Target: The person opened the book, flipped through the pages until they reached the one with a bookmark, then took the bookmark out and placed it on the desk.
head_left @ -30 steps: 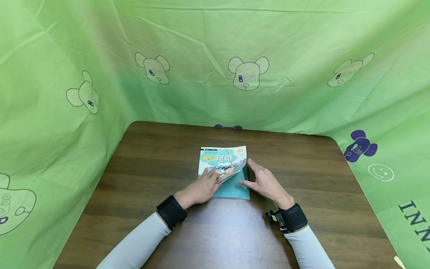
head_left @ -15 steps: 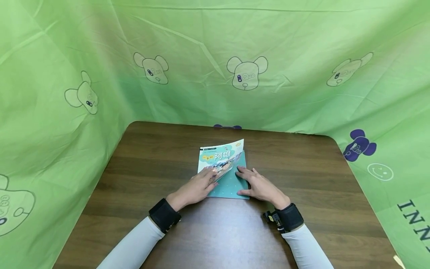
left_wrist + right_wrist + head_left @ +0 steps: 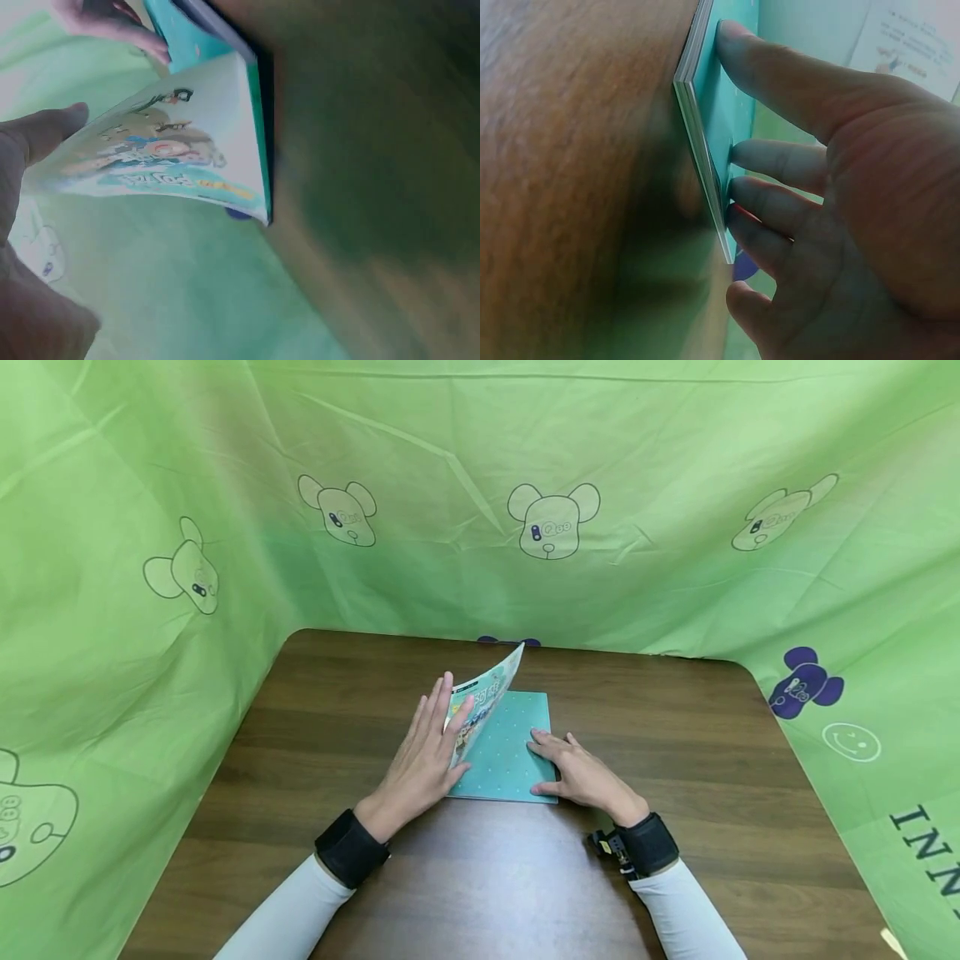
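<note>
A thin picture book lies on the table, its front cover (image 3: 487, 689) lifted and bowed upward at the far right corner. Beneath it shows a teal dotted page (image 3: 504, 752). My left hand (image 3: 420, 756) is at the cover's left side with fingers stretched out, the index finger in front of the cover. Its thumb lies near the book's lower left corner. In the left wrist view the printed cover (image 3: 172, 146) stands out from the book. My right hand (image 3: 588, 777) rests its thumb and fingertips on the page's right side; the right wrist view shows the fingers (image 3: 776, 161) spread, touching the page.
The book lies mid-way across a brown wooden table (image 3: 712, 793). A green cloth (image 3: 420, 435) with printed bear heads surrounds the back and sides. A small pale object (image 3: 891, 943) sits at the lower right edge.
The cover has risen and swung left, baring more teal page. My left hand has shifted left and straightened its fingers; the right hand has moved left onto the page and stayed there.
</note>
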The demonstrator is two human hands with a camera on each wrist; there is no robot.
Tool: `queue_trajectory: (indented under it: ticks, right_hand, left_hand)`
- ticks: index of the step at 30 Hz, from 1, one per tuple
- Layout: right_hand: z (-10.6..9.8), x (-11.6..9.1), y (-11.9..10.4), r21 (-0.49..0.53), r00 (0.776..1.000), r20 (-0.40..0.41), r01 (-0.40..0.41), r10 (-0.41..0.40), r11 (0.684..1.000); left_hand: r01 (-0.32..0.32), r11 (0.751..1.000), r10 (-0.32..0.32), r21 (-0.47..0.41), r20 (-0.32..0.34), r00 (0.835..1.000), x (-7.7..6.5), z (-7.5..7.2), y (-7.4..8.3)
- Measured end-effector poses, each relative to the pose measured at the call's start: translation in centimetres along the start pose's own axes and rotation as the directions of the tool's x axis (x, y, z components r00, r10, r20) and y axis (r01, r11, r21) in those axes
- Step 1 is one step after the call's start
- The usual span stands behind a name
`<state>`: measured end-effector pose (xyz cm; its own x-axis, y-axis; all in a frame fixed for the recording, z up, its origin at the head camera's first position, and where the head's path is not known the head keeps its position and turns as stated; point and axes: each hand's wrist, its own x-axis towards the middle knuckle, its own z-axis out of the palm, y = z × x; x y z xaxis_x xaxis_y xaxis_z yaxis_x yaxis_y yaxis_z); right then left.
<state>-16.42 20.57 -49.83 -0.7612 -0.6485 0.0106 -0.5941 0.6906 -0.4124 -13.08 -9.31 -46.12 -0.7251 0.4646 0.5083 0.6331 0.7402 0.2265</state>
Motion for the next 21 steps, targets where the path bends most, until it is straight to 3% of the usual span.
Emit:
queue_trajectory:
  ticks: [5, 9, 13, 17, 21]
  right_hand:
    - [0.1, -0.1, 0.0, 0.006, 1.0, 0.003, -0.011, 0.011, 1.0]
    - [0.2, -0.1, 0.1, 0.008, 1.0, -0.001, -0.012, 0.012, 1.0]
    - [0.3, -0.1, 0.2, 0.014, 1.0, -0.016, -0.007, 0.008, 1.0]
    - [0.3, -0.1, 0.2, 0.013, 1.0, -0.019, -0.002, 0.002, 1.0]
    - [0.0, -0.1, 0.1, 0.019, 1.0, -0.005, -0.018, 0.018, 1.0]
  left_hand:
    - [-0.049, 0.991, 0.062, 0.126, -0.098, 0.993, -0.5, -1.1, 0.0]
    - [-0.08, 0.977, 0.12, 0.196, -0.199, 0.973, -1.0, -1.4, -0.1]
    - [-0.094, 0.952, 0.166, 0.293, -0.231, 0.959, -1.5, -1.7, -0.2]
    - [-0.063, 0.883, 0.199, 0.465, -0.251, 0.947, -2.1, -2.3, -0.3]
    - [-0.03, 0.787, 0.163, 0.616, -0.16, 0.974, -2.8, -3.1, -0.5]
